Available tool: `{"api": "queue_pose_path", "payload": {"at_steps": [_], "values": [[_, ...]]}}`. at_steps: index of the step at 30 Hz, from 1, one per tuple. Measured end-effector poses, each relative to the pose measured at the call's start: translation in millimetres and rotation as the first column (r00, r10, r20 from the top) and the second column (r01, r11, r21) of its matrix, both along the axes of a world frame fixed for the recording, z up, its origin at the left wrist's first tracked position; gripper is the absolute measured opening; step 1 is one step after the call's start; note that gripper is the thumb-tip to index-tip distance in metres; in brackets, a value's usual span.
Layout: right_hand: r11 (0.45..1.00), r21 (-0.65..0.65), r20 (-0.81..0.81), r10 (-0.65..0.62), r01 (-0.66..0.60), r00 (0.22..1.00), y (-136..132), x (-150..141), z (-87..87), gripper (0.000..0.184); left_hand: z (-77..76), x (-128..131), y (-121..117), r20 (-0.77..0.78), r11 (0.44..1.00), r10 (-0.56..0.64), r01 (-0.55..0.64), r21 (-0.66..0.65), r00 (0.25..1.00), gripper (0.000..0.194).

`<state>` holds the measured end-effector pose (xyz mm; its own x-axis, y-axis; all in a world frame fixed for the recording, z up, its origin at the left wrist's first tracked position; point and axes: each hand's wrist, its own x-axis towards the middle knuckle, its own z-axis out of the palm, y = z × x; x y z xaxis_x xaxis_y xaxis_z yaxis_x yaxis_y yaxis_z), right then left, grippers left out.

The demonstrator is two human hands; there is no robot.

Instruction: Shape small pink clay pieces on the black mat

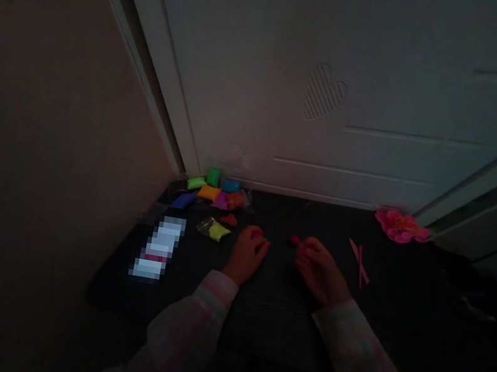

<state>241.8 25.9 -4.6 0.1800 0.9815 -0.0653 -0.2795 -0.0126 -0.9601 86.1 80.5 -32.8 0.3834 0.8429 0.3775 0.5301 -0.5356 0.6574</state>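
My left hand [247, 254] has its fingers curled round a pinkish-red lump of modelling clay [257, 233] above the dark table. A short way to the right, my right hand [320, 272] is closed, with another pinkish-red bit of clay [303, 250] at its fingertips. Just left of those fingertips is a small red clay ball [294, 240]; whether they touch it I cannot tell. Left of my left hand lie an orange-red piece of clay [229, 219] and a yellow clay packet [218, 232]. Dim light hides finer detail.
Several coloured clay packets [209, 193] are heaped at the back left. A bright, pixelated phone-like rectangle [158, 247] lies at the left. Two crossed pink sticks [359, 263] and a pink plastic pile [401, 227] are at the right. A white panel [263, 99] borders the dark table [268, 322].
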Motion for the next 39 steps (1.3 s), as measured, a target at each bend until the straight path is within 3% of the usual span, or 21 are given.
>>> {"api": "queue_pose_path", "payload": {"at_steps": [10,25,39], "values": [[0.987,-0.088,-0.111,0.121,-0.131,0.986,0.1,0.0,-4.6,0.021,-5.3,-0.8,2.9,0.016,0.998,0.061,-0.061,0.005,0.998,0.04],[0.92,-0.206,-0.203,0.292,-0.332,0.935,-3.8,-10.9,-14.6,0.027,-9.1,2.9,13.9,-0.051,0.997,0.057,-0.054,0.06,0.997,0.032],[0.923,-0.263,-0.123,0.257,-0.281,0.959,3.3,-9.1,-21.3,0.033,-10.5,4.1,17.7,-0.145,0.995,0.091,-0.082,0.064,0.985,0.034]]}}
